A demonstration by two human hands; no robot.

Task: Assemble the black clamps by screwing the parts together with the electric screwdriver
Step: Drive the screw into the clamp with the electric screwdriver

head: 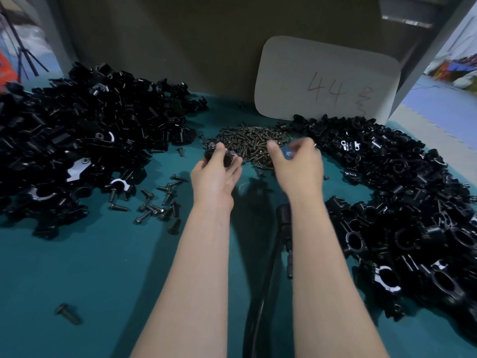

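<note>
My left hand grips a black clamp part with bolts sticking out of it, just in front of the heap of small dark screws. Blurred by motion, my right hand hovers over the right side of that heap with its fingers curled; what it holds I cannot tell. The electric screwdriver hangs between my forearms, bit pointing down, with its black cable running toward me. A large pile of black clamp parts lies on the left, and another pile of clamps on the right.
The teal table carries several loose black bolts left of my left arm and one bolt near the front left. A white card marked 44 leans against the back wall.
</note>
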